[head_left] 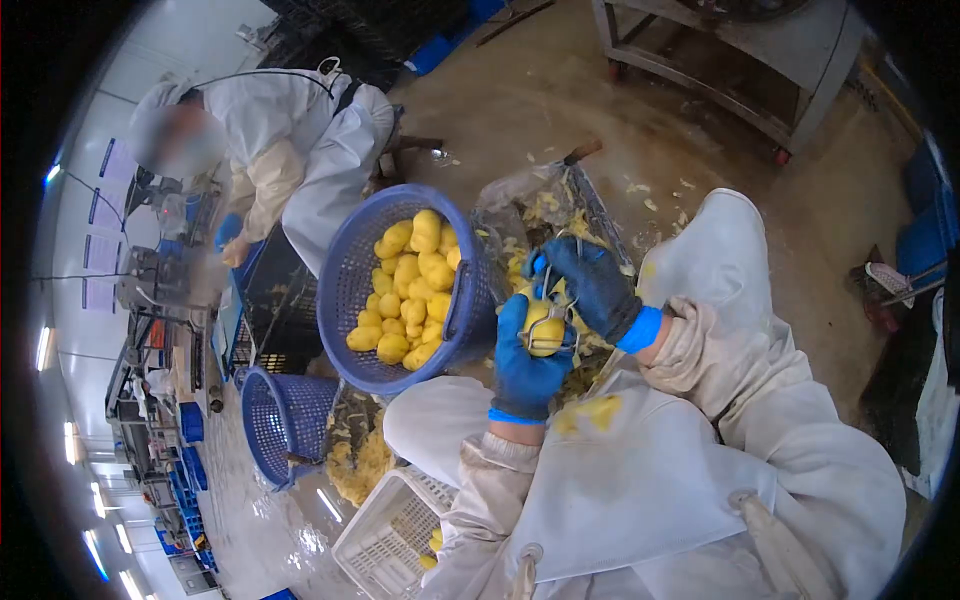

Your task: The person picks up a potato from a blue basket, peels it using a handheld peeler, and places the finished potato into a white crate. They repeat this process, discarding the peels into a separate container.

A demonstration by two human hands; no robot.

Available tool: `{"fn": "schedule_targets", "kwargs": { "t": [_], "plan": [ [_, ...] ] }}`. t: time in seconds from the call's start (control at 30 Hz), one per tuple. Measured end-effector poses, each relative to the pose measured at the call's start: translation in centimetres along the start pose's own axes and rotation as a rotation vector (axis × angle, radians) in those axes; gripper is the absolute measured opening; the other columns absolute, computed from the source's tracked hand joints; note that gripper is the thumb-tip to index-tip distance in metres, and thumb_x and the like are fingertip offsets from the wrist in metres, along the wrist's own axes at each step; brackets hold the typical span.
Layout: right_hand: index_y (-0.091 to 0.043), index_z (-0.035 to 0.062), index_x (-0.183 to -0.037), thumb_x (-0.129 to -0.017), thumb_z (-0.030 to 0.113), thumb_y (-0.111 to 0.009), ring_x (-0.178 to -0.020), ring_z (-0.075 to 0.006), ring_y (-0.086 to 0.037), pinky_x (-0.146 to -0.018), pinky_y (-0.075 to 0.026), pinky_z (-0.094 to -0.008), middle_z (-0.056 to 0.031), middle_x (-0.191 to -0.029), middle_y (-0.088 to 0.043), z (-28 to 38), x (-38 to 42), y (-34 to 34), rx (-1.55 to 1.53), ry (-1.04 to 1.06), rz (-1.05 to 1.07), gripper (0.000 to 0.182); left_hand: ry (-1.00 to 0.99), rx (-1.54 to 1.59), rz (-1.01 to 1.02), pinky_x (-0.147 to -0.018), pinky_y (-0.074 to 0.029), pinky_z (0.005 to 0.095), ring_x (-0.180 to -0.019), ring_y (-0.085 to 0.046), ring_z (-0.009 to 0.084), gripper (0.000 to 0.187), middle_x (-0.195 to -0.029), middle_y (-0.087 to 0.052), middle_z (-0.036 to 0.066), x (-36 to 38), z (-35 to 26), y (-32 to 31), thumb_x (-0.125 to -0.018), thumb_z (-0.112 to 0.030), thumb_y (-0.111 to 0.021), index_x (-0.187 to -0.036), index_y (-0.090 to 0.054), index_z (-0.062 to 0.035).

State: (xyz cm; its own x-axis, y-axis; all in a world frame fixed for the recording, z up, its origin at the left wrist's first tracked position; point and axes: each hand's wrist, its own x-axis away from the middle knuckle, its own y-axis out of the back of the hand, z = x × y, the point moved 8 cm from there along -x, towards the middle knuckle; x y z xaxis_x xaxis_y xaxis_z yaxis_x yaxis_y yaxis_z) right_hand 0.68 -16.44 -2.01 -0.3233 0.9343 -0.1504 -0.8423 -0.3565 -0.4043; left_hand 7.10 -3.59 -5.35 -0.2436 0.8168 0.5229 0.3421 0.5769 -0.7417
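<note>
In blue gloves, both my hands meet over a bin of peelings in front of my lap. My left hand (530,365) is closed around a yellow peeled potato (545,337). My right hand (595,287) grips a metal-framed peeler (556,300), which lies against the potato; part of the peeler is hidden by the fingers. Beneath the hands, a dark bin (612,222) holds yellow peelings (545,207). Just left of it stands a blue-purple basket (340,290) filled with peeled yellow potatoes (410,285).
A white crate (385,545) with a few yellow pieces sits by my left knee. Another blue basket (290,415) stands beyond it. At upper left a co-worker (270,150) in white bends forward. A metal cart (740,70) stands at upper right. Scraps litter the wet floor (500,110).
</note>
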Motion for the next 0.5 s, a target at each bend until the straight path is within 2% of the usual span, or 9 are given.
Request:
{"fn": "schedule_targets", "kwargs": {
  "t": [0.07, 0.1, 0.2, 0.27, 0.33, 0.37, 0.4, 0.47, 0.5],
  "plan": [
    [-0.060, 0.0029, -0.087, -0.095, 0.030, -0.041, -0.068, -0.0119, -0.053, -0.066, -0.044, -0.0271, -0.0060, -0.076, -0.060, -1.9, 0.1, -0.5, -0.041, -0.154, 0.132, 0.034, -0.266, -0.141, 0.033, -0.069, -0.051, 0.0329, -0.083, -0.058, 0.0210, 0.025, -0.090, -0.060, 0.005, 0.0, -1.1, -0.7, -0.087, -0.031, -0.054, -0.100, -0.057, -0.0109],
    [-0.059, 0.0023, -0.087, -0.095, 0.032, -0.042, -0.069, -0.0125, -0.054, -0.068, -0.044, -0.0276, -0.0073, -0.079, -0.061, -2.2, -1.7, 2.0, 0.017, -0.005, -0.013, 0.035, 0.024, 0.048, -0.048, -0.064, -0.050, 0.0322, -0.079, -0.058, 0.0211, 0.024, -0.087, -0.060, 0.006, 0.0, 0.0, -0.2, -0.086, -0.031, -0.054, -0.098, -0.057, -0.0107],
    [-0.059, 0.0022, -0.087, -0.095, 0.033, -0.043, -0.071, -0.0128, -0.054, -0.069, -0.044, -0.0277, -0.0077, -0.081, -0.061, 0.1, -1.8, 1.7, -0.156, -0.009, 0.023, 0.035, -0.023, 0.133, -0.083, -0.060, -0.048, 0.0322, -0.075, -0.057, 0.0215, 0.026, -0.087, -0.060, 0.007, -0.4, -0.3, 0.3, -0.084, -0.032, -0.054, -0.099, -0.057, -0.0103],
    [-0.058, 0.0027, -0.087, -0.095, 0.034, -0.043, -0.071, -0.0127, -0.054, -0.069, -0.044, -0.0285, -0.0067, -0.080, -0.060, 0.2, -0.5, 0.1, -0.130, -0.041, 0.116, 0.036, 0.013, 0.120, -0.036, -0.060, -0.049, 0.0324, -0.074, -0.057, 0.0217, 0.027, -0.087, -0.060, 0.007, -1.0, 0.3, 0.3, -0.085, -0.033, -0.054, -0.099, -0.057, -0.0102],
    [-0.058, 0.0025, -0.089, -0.094, 0.034, -0.043, -0.071, -0.0131, -0.054, -0.069, -0.044, -0.0284, -0.0067, -0.080, -0.060, -2.2, -0.4, 0.2, 0.180, -0.117, 0.143, 0.035, 0.043, 0.099, 0.006, -0.059, -0.049, 0.0326, -0.073, -0.056, 0.0219, 0.029, -0.087, -0.060, 0.007, -1.1, 0.7, 0.2, -0.085, -0.034, -0.053, -0.100, -0.057, -0.0100],
    [-0.058, 0.0022, -0.088, -0.095, 0.032, -0.043, -0.070, -0.0139, -0.055, -0.069, -0.044, -0.0279, -0.0066, -0.079, -0.061, -1.7, -1.9, 1.6, -0.092, 0.003, -0.002, 0.034, 0.019, 0.066, -0.033, -0.060, -0.049, 0.0329, -0.073, -0.057, 0.0215, 0.029, -0.087, -0.060, 0.006, -0.9, 0.5, 0.4, -0.085, -0.034, -0.052, -0.101, -0.057, -0.0105],
    [-0.058, 0.0022, -0.088, -0.095, 0.032, -0.043, -0.070, -0.0139, -0.055, -0.069, -0.044, -0.0279, -0.0066, -0.079, -0.061, -2.1, -2.3, 2.2, -0.099, 0.003, 0.005, 0.034, -0.009, 0.030, -0.069, -0.060, -0.049, 0.0332, -0.073, -0.057, 0.0211, 0.028, -0.087, -0.061, 0.005, -0.6, 0.1, 0.4, -0.086, -0.034, -0.051, -0.101, -0.057, -0.0109],
    [-0.058, 0.0019, -0.088, -0.095, 0.030, -0.042, -0.069, -0.0147, -0.056, -0.069, -0.045, -0.0283, -0.0067, -0.078, -0.062, -1.4, -2.6, 2.7, -0.066, -0.122, -0.001, 0.033, 0.075, 0.073, -0.052, -0.059, -0.049, 0.0336, -0.074, -0.058, 0.0217, 0.030, -0.089, -0.062, 0.005, 0.1, 0.2, -0.3, -0.086, -0.035, -0.051, -0.103, -0.057, -0.0113],
    [-0.058, 0.0019, -0.088, -0.095, 0.030, -0.042, -0.070, -0.0142, -0.056, -0.068, -0.045, -0.0295, -0.0064, -0.078, -0.062, -0.9, -1.4, 0.7, -0.123, -0.119, 0.088, 0.034, 0.069, 0.103, -0.058, -0.061, -0.049, 0.0335, -0.074, -0.058, 0.0219, 0.030, -0.091, -0.062, 0.006, -0.7, 0.4, 0.9, -0.086, -0.035, -0.051, -0.103, -0.057, -0.0116]
  ]
}}
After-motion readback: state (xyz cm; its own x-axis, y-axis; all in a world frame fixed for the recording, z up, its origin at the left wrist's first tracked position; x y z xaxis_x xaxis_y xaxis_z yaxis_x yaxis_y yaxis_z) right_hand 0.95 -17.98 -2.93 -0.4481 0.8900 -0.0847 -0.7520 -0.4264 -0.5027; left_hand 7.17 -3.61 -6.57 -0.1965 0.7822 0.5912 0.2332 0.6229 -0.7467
